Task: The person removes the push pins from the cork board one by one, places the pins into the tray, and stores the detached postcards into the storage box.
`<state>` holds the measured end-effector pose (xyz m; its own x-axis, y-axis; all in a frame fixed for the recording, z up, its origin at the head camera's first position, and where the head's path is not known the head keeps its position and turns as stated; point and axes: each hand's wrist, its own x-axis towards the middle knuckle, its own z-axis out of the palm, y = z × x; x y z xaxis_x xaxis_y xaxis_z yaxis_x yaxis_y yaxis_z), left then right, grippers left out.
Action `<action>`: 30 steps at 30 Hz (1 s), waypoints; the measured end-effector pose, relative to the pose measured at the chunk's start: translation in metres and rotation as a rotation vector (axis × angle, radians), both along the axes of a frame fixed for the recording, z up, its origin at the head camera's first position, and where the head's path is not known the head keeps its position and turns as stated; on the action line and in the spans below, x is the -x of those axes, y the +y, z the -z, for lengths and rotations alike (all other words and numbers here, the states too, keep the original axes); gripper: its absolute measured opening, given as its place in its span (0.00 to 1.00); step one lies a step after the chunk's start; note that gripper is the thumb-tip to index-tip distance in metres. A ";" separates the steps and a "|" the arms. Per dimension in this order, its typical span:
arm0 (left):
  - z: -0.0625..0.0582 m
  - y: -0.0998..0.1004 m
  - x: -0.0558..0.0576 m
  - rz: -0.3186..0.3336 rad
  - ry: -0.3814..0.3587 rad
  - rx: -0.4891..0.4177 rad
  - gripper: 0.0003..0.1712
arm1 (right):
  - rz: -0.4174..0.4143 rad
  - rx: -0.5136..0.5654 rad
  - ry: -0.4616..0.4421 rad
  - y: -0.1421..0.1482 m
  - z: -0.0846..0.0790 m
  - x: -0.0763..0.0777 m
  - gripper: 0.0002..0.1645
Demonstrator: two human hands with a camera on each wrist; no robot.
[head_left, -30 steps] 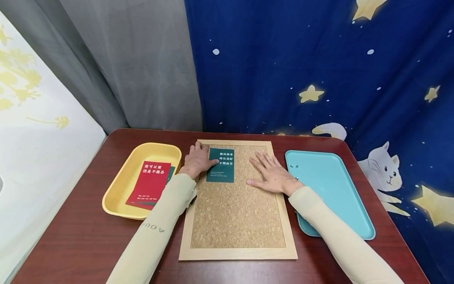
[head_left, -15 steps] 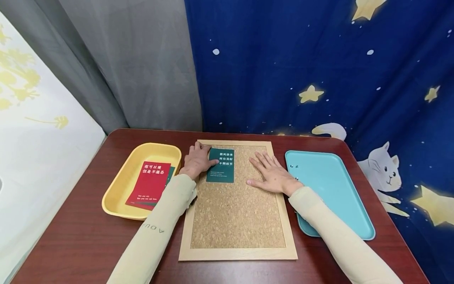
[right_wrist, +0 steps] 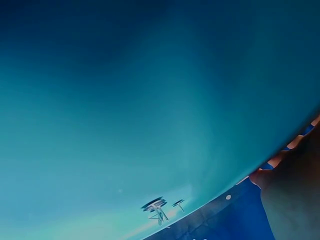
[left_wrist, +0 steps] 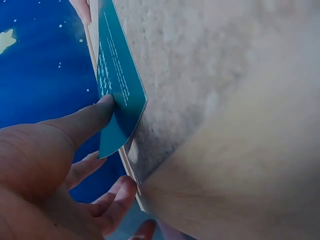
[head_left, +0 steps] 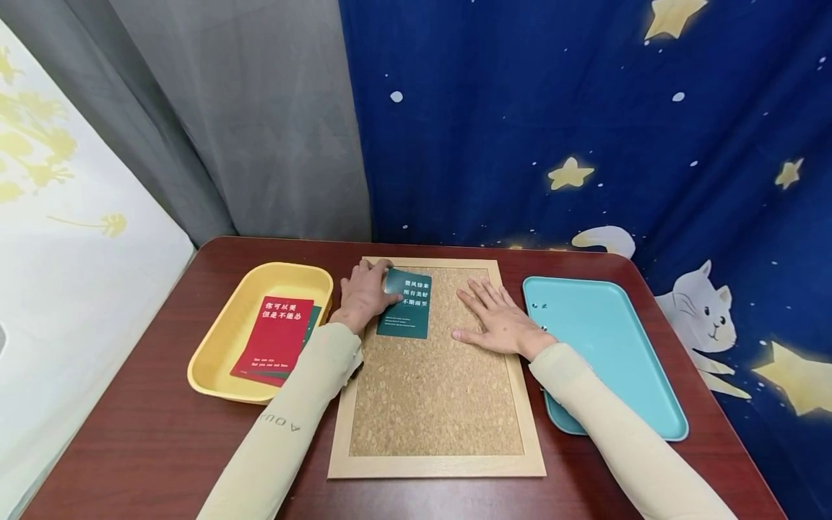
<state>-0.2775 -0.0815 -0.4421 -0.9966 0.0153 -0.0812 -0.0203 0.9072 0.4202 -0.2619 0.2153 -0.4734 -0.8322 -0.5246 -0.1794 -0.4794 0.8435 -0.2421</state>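
A dark green card (head_left: 411, 312) with white writing lies on the upper left of a wood-framed cork board (head_left: 434, 397). My left hand (head_left: 365, 289) pinches the card at its left edge, thumb on the printed face and a finger behind. In the left wrist view the card (left_wrist: 120, 75) is bent, its near edge raised off the cork, with the left hand (left_wrist: 45, 160) beside it. My right hand (head_left: 497, 318) rests flat on the board's right part, fingers spread and holding nothing. At the right of the right wrist view, part of the right hand (right_wrist: 295, 165) shows.
Left of the board, a yellow tray (head_left: 224, 339) holds a red card (head_left: 276, 332) over other cards. A light blue tray (head_left: 617, 347) stands at the right. Near its edge are small shiny metal pieces (right_wrist: 155, 205), each with a round disc and thin legs. Curtains hang behind.
The left hand has lifted and shifted slightly right, and now pinches the green card's edge, bending it up. The card has moved slightly; the right hand stays put.
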 end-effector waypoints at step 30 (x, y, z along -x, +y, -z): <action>0.002 0.016 -0.016 0.048 0.213 -0.522 0.44 | 0.018 0.003 -0.007 0.000 -0.001 0.000 0.59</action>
<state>-0.2612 -0.0651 -0.4442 -0.9872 0.0455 0.1526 0.1507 0.5758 0.8036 -0.2624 0.2154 -0.4726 -0.8404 -0.5099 -0.1837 -0.4624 0.8513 -0.2478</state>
